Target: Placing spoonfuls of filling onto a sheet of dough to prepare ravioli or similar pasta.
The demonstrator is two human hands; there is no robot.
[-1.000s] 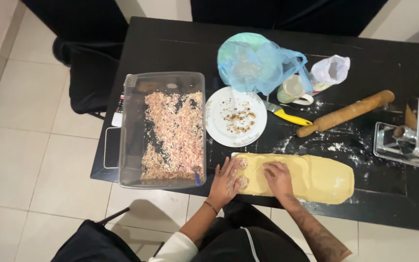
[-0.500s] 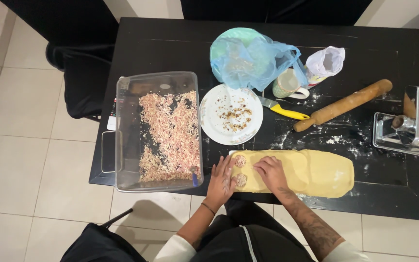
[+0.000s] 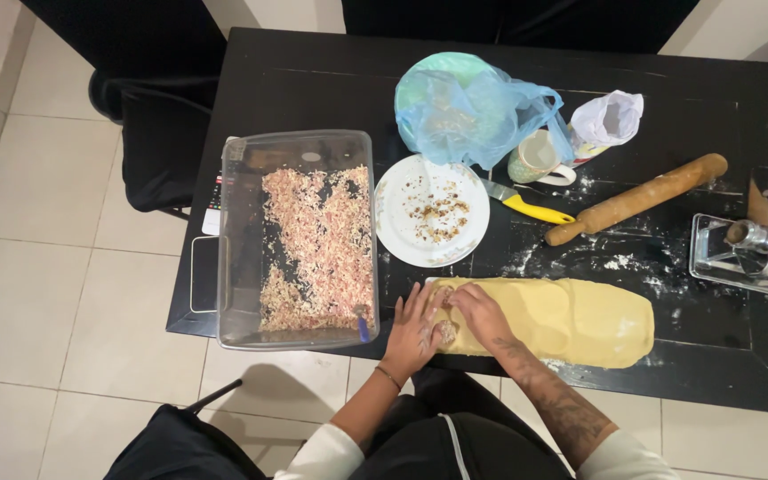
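Note:
A long flat sheet of yellow dough (image 3: 571, 318) lies on the black table (image 3: 313, 89) near its front edge. Both of my hands rest on the sheet's left end. My left hand (image 3: 414, 329) lies flat with fingers spread at the edge of the dough. My right hand (image 3: 480, 315) presses on the dough just beside it, fingers curled down. A small lump of filling seems to sit between the hands; I cannot tell exactly. A clear rectangular tub (image 3: 298, 238) of pink and white minced filling stands to the left of my hands.
A white plate (image 3: 432, 212) with crumbs stands behind the dough. Further back are a blue plastic bag (image 3: 473, 107), a mug (image 3: 535, 158), a white bag (image 3: 609, 120), a yellow-handled knife (image 3: 531, 208), a wooden rolling pin (image 3: 637, 198) and, at right, a metal pasta machine (image 3: 762, 236). Flour dusts the table.
The view has shifted a little. My hands stay on the left end of the dough, now drawn closer together.

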